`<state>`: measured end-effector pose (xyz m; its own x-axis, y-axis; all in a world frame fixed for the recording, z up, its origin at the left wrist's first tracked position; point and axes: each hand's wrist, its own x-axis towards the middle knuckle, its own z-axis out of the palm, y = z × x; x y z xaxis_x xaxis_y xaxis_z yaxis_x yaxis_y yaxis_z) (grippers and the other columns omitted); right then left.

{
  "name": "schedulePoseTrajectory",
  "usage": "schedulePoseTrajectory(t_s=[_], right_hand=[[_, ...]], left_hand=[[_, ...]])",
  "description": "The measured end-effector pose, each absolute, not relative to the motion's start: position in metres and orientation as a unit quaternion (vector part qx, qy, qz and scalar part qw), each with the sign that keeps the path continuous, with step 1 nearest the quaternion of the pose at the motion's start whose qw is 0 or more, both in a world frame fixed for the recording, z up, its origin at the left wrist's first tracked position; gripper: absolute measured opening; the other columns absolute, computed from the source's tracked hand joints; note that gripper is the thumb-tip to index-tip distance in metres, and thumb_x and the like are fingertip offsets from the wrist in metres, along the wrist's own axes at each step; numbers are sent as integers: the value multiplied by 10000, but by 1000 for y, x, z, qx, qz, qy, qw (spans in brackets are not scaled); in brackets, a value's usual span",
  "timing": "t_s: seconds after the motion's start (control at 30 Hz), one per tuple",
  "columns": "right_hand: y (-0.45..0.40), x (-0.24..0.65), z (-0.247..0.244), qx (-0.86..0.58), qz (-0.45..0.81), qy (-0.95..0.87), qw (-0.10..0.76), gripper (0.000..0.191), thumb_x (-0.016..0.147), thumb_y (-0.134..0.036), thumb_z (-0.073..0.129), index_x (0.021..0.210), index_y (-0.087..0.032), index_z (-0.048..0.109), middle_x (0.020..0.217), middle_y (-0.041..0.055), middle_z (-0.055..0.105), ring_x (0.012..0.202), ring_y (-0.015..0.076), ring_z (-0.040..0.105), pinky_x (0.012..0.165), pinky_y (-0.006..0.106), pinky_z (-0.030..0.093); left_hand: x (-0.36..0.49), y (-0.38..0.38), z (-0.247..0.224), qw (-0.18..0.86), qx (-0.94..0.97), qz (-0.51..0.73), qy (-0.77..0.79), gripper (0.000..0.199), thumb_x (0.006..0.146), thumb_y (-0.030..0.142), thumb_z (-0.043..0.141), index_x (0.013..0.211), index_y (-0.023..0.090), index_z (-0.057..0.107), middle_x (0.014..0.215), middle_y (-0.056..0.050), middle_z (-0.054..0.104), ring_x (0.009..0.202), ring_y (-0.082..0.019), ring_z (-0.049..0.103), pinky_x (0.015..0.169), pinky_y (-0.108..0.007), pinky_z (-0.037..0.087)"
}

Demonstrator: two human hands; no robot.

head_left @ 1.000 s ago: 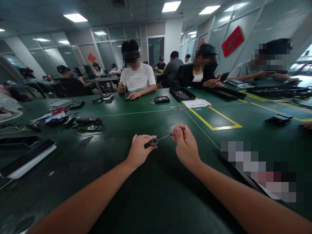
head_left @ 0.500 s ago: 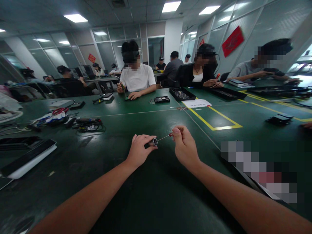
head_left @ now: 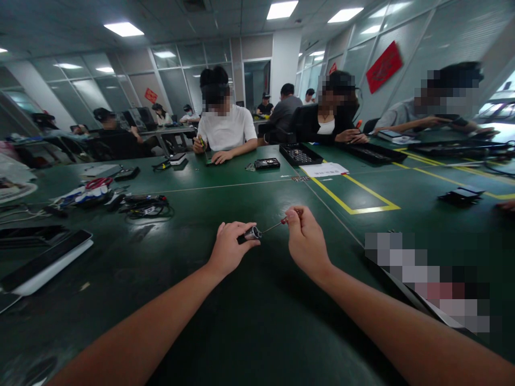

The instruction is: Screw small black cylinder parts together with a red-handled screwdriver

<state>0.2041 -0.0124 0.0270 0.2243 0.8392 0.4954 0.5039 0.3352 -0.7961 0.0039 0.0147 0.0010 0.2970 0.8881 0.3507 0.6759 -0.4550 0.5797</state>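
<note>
Between thumb and fingers, my left hand [head_left: 230, 247] grips a small dark cylinder with a shiny metal rim [head_left: 252, 234], its round end facing right. My right hand [head_left: 306, 238] is closed around the reddish handle of a thin screwdriver [head_left: 274, 227]. The shaft points left and down, and its tip is at the cylinder's rim; whether it reaches inside I cannot tell. Both hands are just above the green tabletop [head_left: 249, 316].
Cables and tools [head_left: 147, 206] lie to the left, near a black-and-white device [head_left: 48, 262]. Across the table, a person in a white shirt [head_left: 227, 128] works beside a black tray [head_left: 300, 155]. A paper sheet [head_left: 325, 170] lies near yellow tape [head_left: 374, 209]. A blurred-out object [head_left: 426, 284] is at right.
The cylinder has turned slightly, so more of its shiny side shows. My right hand and the screwdriver have barely shifted.
</note>
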Motion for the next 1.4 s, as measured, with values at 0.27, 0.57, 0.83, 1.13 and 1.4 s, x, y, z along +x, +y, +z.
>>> schedulePoseTrajectory(t_s=[0.27, 0.57, 0.83, 1.13, 1.4], right_hand=[[-13, 203, 27, -553, 151, -594, 565, 250, 1010, -401, 394, 970, -218, 559, 855, 49, 666, 794, 218, 626, 708, 352, 443], [-16, 202, 29, -540, 140, -589, 585, 228, 1018, -391, 398, 977, -227, 552, 842, 26, 633, 759, 194, 595, 698, 343, 435], [-19, 201, 30, -525, 152, -597, 587, 234, 1024, -394, 397, 982, -224, 553, 833, 18, 626, 729, 179, 585, 674, 324, 426], [-22, 201, 35, -512, 168, -609, 582, 223, 1031, -376, 386, 974, -229, 544, 814, 10, 619, 684, 166, 553, 649, 304, 412], [-20, 200, 32, -504, 183, -620, 573, 226, 1023, -376, 395, 971, -225, 555, 819, 14, 647, 730, 181, 598, 683, 303, 424]], left_hand=[[3, 17, -1, 181, 783, 349, 482, 415, 836, 283, 769, 1236, 282, 657, 1163, -24, 683, 1074, -242, 594, 1031, -448, 379], [2, 19, -6, 204, 769, 380, 472, 417, 830, 280, 766, 1234, 285, 660, 1126, -36, 679, 1062, -241, 607, 975, -421, 439], [0, 25, -3, 373, 629, 510, 453, 439, 904, 352, 625, 1316, 218, 553, 1162, -86, 649, 1003, -210, 634, 886, -346, 508], [-12, 26, 34, 427, 680, 324, 501, 276, 853, 454, 626, 918, 186, 610, 693, 6, 567, 597, -141, 535, 562, -246, 398], [-3, 30, 32, 210, 813, 109, 533, 281, 832, 407, 669, 1060, 247, 704, 1006, -66, 706, 899, -251, 652, 730, -314, 453]])
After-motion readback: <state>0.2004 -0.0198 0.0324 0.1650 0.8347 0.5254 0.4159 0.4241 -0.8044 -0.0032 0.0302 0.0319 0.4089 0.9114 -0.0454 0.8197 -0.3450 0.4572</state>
